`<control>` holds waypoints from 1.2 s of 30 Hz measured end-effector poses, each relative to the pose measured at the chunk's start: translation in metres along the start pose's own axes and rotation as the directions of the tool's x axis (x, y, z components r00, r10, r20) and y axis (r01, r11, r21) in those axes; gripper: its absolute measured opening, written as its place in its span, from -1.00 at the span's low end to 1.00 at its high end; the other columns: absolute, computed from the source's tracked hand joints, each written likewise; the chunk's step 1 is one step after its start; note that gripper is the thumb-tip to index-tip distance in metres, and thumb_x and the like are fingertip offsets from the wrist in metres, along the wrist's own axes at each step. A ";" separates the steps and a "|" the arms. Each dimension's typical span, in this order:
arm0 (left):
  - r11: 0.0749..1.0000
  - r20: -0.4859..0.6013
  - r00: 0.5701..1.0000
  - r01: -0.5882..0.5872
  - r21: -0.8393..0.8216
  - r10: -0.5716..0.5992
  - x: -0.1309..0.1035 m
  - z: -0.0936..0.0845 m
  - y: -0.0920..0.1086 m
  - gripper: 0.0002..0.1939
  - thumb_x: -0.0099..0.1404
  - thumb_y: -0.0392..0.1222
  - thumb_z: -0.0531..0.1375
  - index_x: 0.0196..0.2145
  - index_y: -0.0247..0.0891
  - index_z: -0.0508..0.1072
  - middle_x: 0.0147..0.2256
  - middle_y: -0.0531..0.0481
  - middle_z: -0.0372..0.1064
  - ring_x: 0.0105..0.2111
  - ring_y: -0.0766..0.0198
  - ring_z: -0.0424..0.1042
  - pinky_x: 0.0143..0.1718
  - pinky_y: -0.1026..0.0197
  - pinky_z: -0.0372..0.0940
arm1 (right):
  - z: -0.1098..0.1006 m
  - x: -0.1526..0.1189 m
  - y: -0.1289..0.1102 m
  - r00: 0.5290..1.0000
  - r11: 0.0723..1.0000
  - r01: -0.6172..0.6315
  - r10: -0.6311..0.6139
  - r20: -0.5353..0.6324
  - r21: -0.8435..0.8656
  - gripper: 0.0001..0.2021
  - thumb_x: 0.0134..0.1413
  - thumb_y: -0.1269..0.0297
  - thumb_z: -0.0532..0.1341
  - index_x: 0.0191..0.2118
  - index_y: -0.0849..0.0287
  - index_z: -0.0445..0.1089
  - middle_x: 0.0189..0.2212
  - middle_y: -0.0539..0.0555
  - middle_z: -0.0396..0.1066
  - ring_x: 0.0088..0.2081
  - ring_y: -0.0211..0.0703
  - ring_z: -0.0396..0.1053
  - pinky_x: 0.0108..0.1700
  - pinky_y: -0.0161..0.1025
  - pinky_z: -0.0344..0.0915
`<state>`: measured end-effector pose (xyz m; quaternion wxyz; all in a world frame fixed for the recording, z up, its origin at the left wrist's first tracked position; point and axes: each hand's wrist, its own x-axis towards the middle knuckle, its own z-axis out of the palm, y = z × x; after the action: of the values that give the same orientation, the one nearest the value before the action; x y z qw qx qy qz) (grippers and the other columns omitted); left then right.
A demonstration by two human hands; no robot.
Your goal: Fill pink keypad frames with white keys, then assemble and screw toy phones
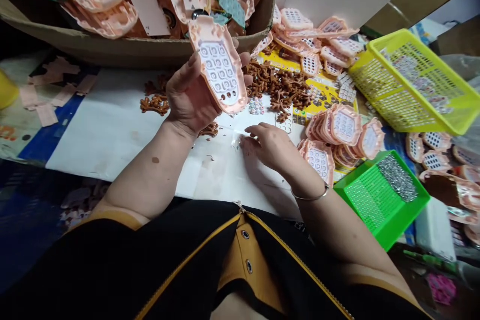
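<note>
My left hand (186,94) is closed around a pink plastic toy phone shell (237,95), held tilted above the table with its inner side facing me. A pale keypad sheet (219,65) with rows of keys sits in the shell; several holes below it show dark. Low over the white work surface, my right hand (275,147) has its fingers apart and pointing left. By its fingertips lies a small clear plastic piece (236,141). Brown curled plastic parts (277,85) are heaped beyond the hands, beside small round printed pieces (257,106).
A cardboard box (150,50) full of pink shells and circuit boards stands at the back. To the right are stacked keypad shells (343,125), a green basket (386,230) of small metal screws and a yellow basket (390,95). Pink scraps (48,110) lie left.
</note>
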<state>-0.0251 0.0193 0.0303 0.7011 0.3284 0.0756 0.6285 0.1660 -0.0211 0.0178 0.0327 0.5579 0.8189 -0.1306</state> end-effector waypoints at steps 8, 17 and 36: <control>0.988 -0.127 0.981 0.138 -0.064 -0.146 0.001 -0.003 -0.009 -0.50 0.36 -0.05 0.06 0.23 -0.06 0.32 0.06 -0.02 0.49 0.25 -0.03 0.35 0.10 -0.06 0.40 | 0.015 0.006 0.004 0.999 0.979 -0.027 0.030 -0.012 0.202 -0.90 0.16 0.41 0.16 -0.30 0.18 0.43 -0.25 0.18 0.44 -0.26 -0.09 0.40 -0.19 -0.19 0.28; 0.886 0.040 0.885 0.464 0.008 -0.464 -0.006 -0.022 -0.045 -0.44 0.15 0.06 0.27 0.05 -0.28 0.48 -0.02 -0.19 0.56 0.06 -0.16 0.52 0.01 -0.08 0.44 | 0.001 -0.017 0.017 0.713 0.600 0.374 0.302 -0.633 0.707 -0.91 0.27 0.23 0.22 -0.17 0.05 0.46 -0.23 0.04 0.46 -0.22 -0.17 0.51 -0.10 -0.09 0.50; 0.884 0.024 0.884 0.467 -0.012 -0.467 -0.008 -0.015 -0.043 -0.39 0.26 0.00 0.17 0.20 -0.33 0.36 0.07 -0.19 0.50 0.19 -0.18 0.39 0.19 -0.22 0.26 | 0.003 -0.023 0.012 0.538 0.820 0.573 -0.392 -0.746 -0.018 -0.78 0.29 0.48 0.13 -0.05 0.09 0.43 -0.17 0.10 0.54 -0.11 -0.12 0.49 -0.02 -0.08 0.39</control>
<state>0.0011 0.0175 -0.0079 0.8353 0.3006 0.1399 0.4386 0.1851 -0.0383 0.0169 -0.3933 0.3128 0.8646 0.0022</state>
